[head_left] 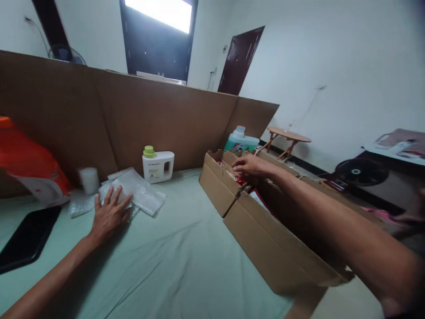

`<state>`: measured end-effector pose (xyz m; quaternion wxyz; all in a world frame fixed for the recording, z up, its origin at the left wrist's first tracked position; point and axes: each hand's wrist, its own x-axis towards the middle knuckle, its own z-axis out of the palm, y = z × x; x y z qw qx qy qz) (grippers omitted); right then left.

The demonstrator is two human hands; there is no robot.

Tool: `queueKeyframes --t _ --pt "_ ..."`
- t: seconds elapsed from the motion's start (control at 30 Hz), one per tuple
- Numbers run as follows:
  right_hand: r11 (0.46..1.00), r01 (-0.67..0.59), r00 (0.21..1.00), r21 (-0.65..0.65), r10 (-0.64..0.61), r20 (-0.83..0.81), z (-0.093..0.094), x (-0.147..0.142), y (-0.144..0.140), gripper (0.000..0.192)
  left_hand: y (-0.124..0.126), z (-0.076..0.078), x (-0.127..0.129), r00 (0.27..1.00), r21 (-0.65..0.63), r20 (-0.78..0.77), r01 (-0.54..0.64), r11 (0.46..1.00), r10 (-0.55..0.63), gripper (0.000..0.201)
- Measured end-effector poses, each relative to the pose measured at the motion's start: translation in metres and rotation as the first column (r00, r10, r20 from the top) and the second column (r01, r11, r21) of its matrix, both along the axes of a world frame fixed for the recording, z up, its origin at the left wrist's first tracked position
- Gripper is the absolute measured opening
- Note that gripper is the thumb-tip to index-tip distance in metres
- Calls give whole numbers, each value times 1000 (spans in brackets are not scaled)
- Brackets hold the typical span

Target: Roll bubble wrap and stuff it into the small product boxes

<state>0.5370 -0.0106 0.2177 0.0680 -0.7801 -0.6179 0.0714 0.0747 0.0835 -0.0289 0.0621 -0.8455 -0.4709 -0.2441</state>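
Note:
My left hand (pixel 111 213) lies flat with spread fingers on some bubble wrap sheets (pixel 146 190) on the green cloth. A short roll of clear wrap (pixel 89 180) stands just behind it. My right hand (pixel 249 167) is down at the far part of an open cardboard box (pixel 255 241), its fingers bent over a small red item (pixel 241 180). Most of that item is hidden, so its kind does not show. Inside the box, beside my wrist, a red and white package (pixel 260 199) is partly visible. My forearm covers much of the box's inside.
A white bottle with a green cap (pixel 158 166) and a blue-green liquid bottle (pixel 241 139) stand before a cardboard screen (pixel 166 115). At left are an orange jug (pixel 33 164) and a black tray (pixel 29 237). A fan (pixel 360 172) sits beyond the box.

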Motion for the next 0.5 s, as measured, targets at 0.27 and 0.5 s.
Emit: queueKeyframes --t 0.27,0.5 --pt "988 -45 984 -150 70 164 -29 -21 6 26 9 12 -4 979 -75 -192 -80 994 64 46" --pt "975 -64 980 -212 101 172 -13 -12 0 25 -57 12 -21 998 187 38 46 981 -54 57"
